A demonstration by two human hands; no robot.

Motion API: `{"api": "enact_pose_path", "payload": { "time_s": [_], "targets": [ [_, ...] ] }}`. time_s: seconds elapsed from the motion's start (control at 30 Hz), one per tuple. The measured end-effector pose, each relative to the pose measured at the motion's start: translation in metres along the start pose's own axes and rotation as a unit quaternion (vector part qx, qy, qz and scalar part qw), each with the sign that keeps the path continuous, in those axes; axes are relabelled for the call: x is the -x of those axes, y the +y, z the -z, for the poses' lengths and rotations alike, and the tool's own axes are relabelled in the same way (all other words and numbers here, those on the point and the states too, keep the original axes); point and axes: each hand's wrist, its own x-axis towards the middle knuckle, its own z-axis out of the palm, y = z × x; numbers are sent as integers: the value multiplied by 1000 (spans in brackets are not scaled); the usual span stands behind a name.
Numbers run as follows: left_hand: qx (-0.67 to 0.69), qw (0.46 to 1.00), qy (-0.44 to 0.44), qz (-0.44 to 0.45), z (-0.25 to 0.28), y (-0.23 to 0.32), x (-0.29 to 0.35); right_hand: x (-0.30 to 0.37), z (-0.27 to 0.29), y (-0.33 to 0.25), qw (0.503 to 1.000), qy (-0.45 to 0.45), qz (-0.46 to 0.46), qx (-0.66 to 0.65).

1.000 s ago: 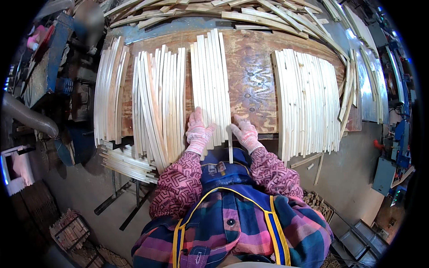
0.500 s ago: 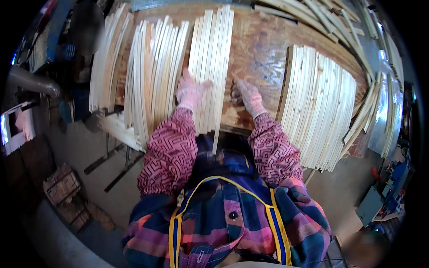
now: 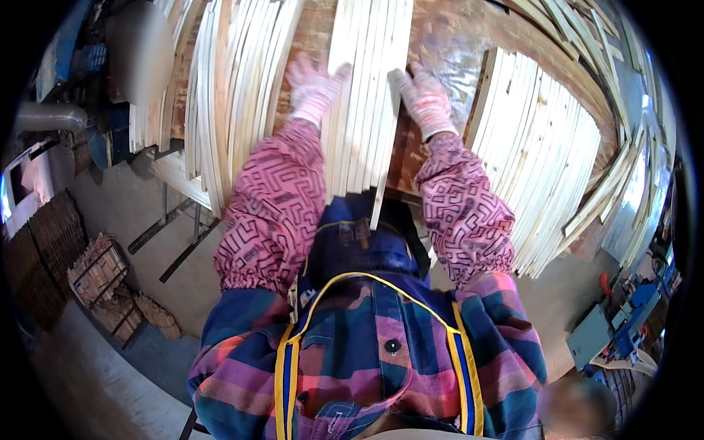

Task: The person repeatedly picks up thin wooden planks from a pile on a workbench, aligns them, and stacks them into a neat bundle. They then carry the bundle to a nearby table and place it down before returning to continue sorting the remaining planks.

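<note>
The left hand (image 3: 314, 86), in a pale pink knit glove, has its fingers spread; the right hand (image 3: 424, 99), gloved alike, has thumb and fingers apart. They flank a middle row of long, pale wooden strips (image 3: 359, 110) on the brown wooden surface (image 3: 449, 29); blur hides whether the left touches it. The row lies mostly side by side, though one strip end (image 3: 378, 205) juts out. The right-hand row of pale wooden strips (image 3: 539, 139) looks ordered; the left-hand row of pale wooden strips (image 3: 246, 81) remains uneven.
</note>
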Motion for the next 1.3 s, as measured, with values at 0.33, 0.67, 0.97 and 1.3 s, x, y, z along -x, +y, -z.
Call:
{"api": "enact_pose_path", "payload": {
  "time_s": [0.33, 0.67, 0.97, 1.3],
  "targets": [
    [564, 819, -27, -106, 60, 36, 71, 52, 33, -54, 954, 148, 65, -253],
    [370, 795, 194, -439, 294, 111, 40, 95, 215, -175, 820, 393, 357, -214],
    [585, 710, 15, -392, 207, 57, 83, 137, 132, -68, 610, -65, 393, -685],
    [725, 599, -336, 53, 35, -53, 149, 215, -28, -1, 929, -82, -19, -360]
  ]
}}
